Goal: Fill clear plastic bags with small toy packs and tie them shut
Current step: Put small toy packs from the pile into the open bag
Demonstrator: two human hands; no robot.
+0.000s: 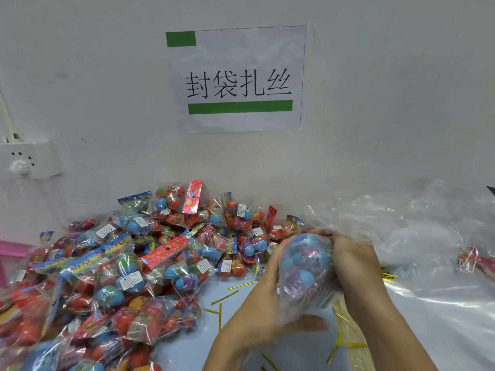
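Observation:
Between both hands sits a clear plastic bag (308, 274) stuffed with small toy packs of blue, pink and purple eggs. My left hand (257, 311) cups its left side and bottom, thumb under the bag. My right hand (353, 261) wraps around its right side and top, fingers curled over the upper end. A big heap of toy packs (120, 263) with red and blue eggs and bright card headers covers the table's left half. Gold twist ties (225, 297) lie scattered on the white table below the bag.
A pile of empty clear bags (417, 231) spreads across the right of the table, with one red toy pack (471, 259) among them. A paper sign (238, 79) hangs on the wall behind. A wall socket (26, 159) is at the left, a pink edge (10, 249) below it.

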